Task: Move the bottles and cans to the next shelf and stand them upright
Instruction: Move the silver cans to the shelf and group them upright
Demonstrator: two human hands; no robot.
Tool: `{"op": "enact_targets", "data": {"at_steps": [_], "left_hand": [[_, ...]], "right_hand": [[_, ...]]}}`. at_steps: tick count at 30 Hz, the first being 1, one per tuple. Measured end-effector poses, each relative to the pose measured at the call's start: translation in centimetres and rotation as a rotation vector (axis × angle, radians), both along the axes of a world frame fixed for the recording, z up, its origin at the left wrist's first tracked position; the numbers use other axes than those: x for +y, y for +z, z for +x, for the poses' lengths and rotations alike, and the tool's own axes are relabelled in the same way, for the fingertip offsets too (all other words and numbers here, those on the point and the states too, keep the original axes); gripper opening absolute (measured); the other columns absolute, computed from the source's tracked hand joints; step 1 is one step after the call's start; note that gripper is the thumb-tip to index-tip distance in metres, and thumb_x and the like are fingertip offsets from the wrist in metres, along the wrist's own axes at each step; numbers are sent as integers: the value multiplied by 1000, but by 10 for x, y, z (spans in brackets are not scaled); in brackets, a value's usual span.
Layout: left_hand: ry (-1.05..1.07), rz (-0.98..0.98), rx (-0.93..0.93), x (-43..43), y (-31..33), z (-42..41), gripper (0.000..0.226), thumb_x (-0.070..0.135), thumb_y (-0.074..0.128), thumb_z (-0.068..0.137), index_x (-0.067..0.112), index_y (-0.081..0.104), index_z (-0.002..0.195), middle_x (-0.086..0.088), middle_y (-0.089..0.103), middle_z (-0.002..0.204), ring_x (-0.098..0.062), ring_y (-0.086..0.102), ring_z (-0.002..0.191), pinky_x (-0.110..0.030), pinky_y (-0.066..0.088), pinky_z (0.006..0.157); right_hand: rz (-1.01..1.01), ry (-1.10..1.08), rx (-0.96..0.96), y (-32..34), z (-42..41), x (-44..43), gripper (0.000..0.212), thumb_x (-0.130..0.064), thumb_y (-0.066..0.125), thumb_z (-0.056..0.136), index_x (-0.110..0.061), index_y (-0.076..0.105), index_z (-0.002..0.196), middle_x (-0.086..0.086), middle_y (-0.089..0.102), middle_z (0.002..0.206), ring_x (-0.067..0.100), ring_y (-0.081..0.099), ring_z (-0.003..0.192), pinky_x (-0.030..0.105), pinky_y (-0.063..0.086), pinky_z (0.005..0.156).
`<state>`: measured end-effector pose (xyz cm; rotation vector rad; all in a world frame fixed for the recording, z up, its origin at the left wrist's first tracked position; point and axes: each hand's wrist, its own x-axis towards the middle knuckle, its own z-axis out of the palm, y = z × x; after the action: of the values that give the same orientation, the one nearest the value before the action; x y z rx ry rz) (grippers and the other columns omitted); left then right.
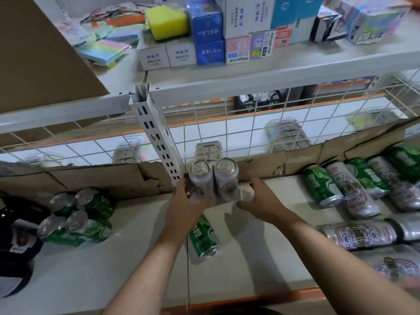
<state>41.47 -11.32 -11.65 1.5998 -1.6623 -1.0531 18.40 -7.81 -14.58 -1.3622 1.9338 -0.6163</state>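
Head view — both forearms extend fwd over the lower shelf. The left grip is curled round the lower body of the left silver can; the right grip is curled round the lower part of the right silver can. Fingers are partly blurred, but each grip looks closed on its own can, not slack. Both cans stand upright, side by side & touching, pull-tab tops up. Their bases are hidden by the grips, so can't tell if they sit on the shelf.

Just beyond the left grip, left of its can, a white slotted post rises at a slant. A torn cardboard strip runs along the back, beyond both grips, w/ a white wire grid above it.

Nearer the person than the left grip, btwn the two forearms, one green can lies on its side. Well left of the left grip is a tight cluster of four green cans, tops showing. Well right of the right grip is a pile of green and white-patterned cans, all on their sides.

Above the grips, the upper shelf carries boxes, a yellow sponge & pastel pads. At far left is a dark object — can't tell what.
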Motion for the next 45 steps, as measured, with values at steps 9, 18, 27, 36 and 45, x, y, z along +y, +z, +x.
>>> {"op": "enact_targets", "data": {"at_steps": [9,18,27,36,45], "left_hand": [[-384,-183,12,36,19,-97,37,24,78,88,32,56,116,8,62,105,-3,58,98,-16,46,85],[-525,-57,-8,47,-5,-192,35,26,75,90,25,61,122,11,67,110,0,62,103,-17,46,82],[-394,-29,9,33,-10,-165,29,31,77,83,39,59,105,12,68,98,-1,64,99,-29,51,84],[-348,70,-1,32,-22,-147,28,17,77,87,24,63,111,7,68,99,-7,65,97,-18,50,79],[-222,121,257,35,-15,-152,13,28,71,88,34,67,99,10,68,84,-10,62,80,-25,49,71]], "right_hand": [[35,-340,515,23,-123,74,71,-36,73,82,-15,46,144,18,52,139,40,46,129,49,43,103],[41,-321,563,16,-144,84,78,-43,76,82,-17,39,146,21,51,133,40,56,116,45,52,90],[-249,-124,111,34,-122,89,73,-41,78,69,-31,44,132,-3,60,113,22,59,103,34,47,80],[-112,70,286,29,-108,71,72,-53,67,72,-36,48,140,-3,55,121,20,50,118,36,49,89],[-190,-487,-551,43,-120,69,67,-29,94,55,-22,55,108,2,67,104,17,68,88,31,55,69]]}}
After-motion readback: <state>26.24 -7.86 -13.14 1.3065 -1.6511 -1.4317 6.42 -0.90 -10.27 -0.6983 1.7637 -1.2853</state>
